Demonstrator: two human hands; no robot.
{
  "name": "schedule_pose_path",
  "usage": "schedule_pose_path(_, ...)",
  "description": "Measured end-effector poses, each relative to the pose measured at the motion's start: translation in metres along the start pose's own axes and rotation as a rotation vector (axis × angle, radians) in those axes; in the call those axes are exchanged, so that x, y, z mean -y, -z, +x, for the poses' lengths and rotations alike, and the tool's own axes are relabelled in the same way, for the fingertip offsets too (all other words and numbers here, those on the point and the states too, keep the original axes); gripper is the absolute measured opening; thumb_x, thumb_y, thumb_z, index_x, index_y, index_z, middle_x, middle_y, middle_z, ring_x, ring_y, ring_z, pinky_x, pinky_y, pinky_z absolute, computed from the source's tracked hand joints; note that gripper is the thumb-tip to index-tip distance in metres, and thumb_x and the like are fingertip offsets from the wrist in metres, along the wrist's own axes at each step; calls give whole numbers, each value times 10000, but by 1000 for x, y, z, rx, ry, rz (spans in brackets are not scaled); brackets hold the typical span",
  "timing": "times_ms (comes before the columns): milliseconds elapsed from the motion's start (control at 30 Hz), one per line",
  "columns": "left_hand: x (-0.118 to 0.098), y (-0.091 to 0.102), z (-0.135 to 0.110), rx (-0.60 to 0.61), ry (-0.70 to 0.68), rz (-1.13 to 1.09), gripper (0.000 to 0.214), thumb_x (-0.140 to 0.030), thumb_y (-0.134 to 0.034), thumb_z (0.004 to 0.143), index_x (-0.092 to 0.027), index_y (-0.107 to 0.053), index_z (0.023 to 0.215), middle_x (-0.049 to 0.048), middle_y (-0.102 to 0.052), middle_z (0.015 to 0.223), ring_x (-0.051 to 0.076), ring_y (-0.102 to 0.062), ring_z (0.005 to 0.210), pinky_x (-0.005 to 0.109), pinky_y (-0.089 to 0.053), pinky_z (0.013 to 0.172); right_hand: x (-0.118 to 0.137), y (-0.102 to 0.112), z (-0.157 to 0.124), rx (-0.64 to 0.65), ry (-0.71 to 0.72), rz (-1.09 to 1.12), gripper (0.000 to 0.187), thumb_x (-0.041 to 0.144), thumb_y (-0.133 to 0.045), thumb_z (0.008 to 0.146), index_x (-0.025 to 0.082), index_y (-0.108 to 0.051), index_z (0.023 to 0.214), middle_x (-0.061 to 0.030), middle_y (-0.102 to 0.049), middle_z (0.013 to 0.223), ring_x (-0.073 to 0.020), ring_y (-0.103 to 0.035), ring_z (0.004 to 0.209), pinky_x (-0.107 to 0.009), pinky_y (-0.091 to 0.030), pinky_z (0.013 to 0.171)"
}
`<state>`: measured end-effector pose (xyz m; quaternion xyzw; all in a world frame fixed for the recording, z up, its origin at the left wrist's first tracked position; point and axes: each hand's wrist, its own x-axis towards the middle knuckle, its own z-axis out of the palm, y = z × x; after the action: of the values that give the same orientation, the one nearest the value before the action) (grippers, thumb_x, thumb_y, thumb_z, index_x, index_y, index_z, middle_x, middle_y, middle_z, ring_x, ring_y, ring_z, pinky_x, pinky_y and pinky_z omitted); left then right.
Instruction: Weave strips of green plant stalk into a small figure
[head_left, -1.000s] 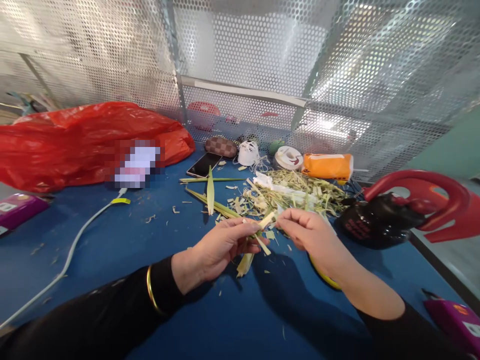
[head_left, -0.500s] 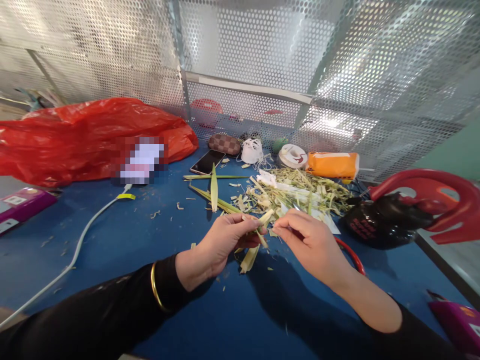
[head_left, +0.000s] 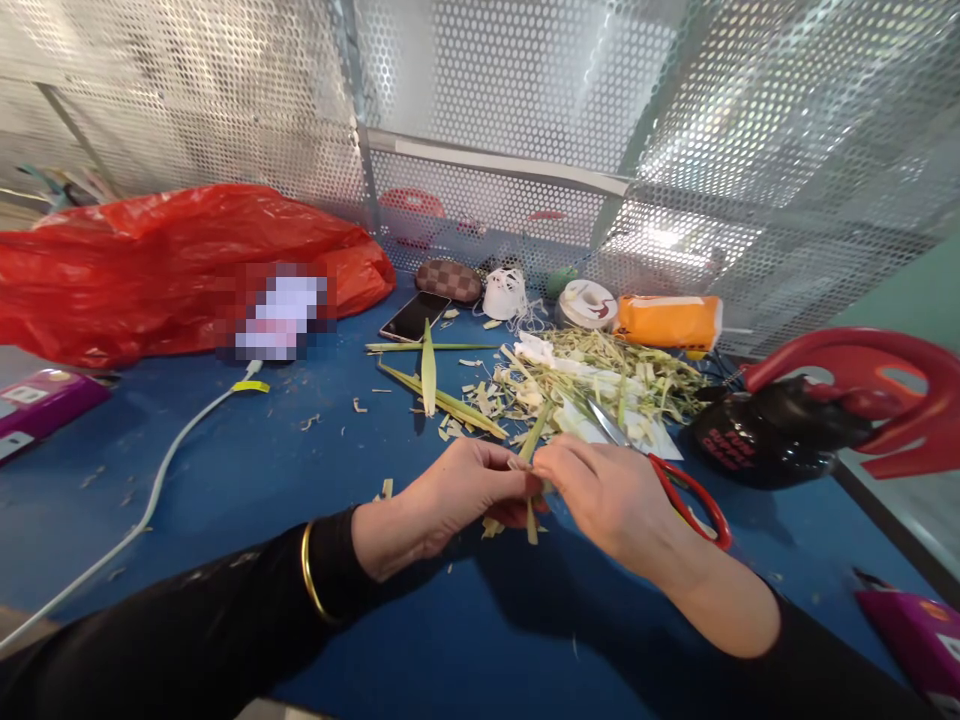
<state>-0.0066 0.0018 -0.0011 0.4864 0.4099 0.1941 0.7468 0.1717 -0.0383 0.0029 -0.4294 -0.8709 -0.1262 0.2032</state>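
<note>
My left hand point(head_left: 450, 495) is closed in a pinch on a pale green leaf strip point(head_left: 534, 435). The strip sticks up above the fingers, and a narrow end hangs below them. Against the left fingertips, my right hand point(head_left: 619, 505) pinches the same strip; its fingertips are partly hidden. Red-handled scissors point(head_left: 709, 515) lie on the table by the right hand, their blades partly behind it. Just beyond the hands are a loose narrow leaf point(head_left: 428, 375) and a longer folded leaf point(head_left: 457, 408).
Leaf scraps point(head_left: 660, 370) are heaped at the back right. Behind them stand a tape roll point(head_left: 587, 303), white thread point(head_left: 505, 293) and an orange packet point(head_left: 670, 322). A black jar point(head_left: 765, 440) is at right. A red plastic bag point(head_left: 150, 270), phone point(head_left: 416, 317) and white cable point(head_left: 169, 475) lie left.
My right hand has moved left until its fingers meet the left hand's at the leaf strip. The strip now stands more upright, and more of the scissors shows.
</note>
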Motion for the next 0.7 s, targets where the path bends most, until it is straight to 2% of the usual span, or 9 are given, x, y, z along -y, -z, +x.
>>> schedule_pose_path(67, 0, 1, 0, 21, -17, 23, 202, -321, -737, 632, -131, -678, 663, 35, -695, 663, 100, -604, 533, 221, -487, 582, 2, 3, 1, 37, -79, 53, 247, 238, -405, 968, 172, -585, 811, -7, -597, 634, -129, -501, 511, -272, -278, 492)
schedule_pose_path(167, -2, 1, -1, 36, -58, 71, 174, -308, -710, 663, -138, -678, 675, 44, -705, 678, 110, -610, 538, 227, -480, 570, 4, 9, 3, 141, -283, 232, 177, 249, -454, 941, 187, -578, 831, 12, -608, 620, -122, -511, 508, -259, -291, 497)
schedule_pose_path(300, 0, -1, -1, 15, -167, 179, 135, -290, -679, 687, -156, -660, 678, 26, -682, 633, 115, -587, 522, 216, -436, 516, 5, 12, 7, 220, -558, 559, 154, 257, -504, 893, 211, -564, 759, 33, -573, 585, -116, -511, 509, -241, -337, 498)
schedule_pose_path(400, 3, -1, -3, -54, -289, 352, 123, -284, -669, 704, -171, -638, 668, -6, -629, 579, 102, -538, 507, 198, -380, 480, 6, 8, 10, 240, -778, 867, 161, 283, -539, 857, 205, -551, 716, 46, -543, 573, -99, -520, 482, -223, -371, 479)
schedule_pose_path(467, 3, -2, -5, -119, -364, 470, 94, -268, -661, 716, -179, -636, 699, -29, -591, 558, 92, -506, 505, 191, -358, 477, 6, 6, 11, 238, -925, 1056, 177, 321, -581, 824, 196, -548, 704, 53, -529, 558, -80, -502, 449, -199, -334, 429)
schedule_pose_path(567, 1, -3, -10, -187, -457, 570, 75, -234, -653, 722, -187, -626, 774, -34, -608, 607, 94, -526, 549, 190, -383, 522, 6, 4, 13, 259, -1085, 1277, 235, 377, -647, 763, 182, -545, 681, 69, -482, 462, -48, -390, 367, -172, -193, 355)
schedule_pose_path(700, -2, -5, -15, -170, -516, 585, 123, -214, -636, 746, -189, -668, 862, -7, -675, 719, 99, -562, 594, 196, -419, 568, 4, 6, 14, 291, -1122, 1478, 286, 409, -680, 717, 174, -533, 643, 75, -465, 399, -27, -292, 322, -169, -108, 332)
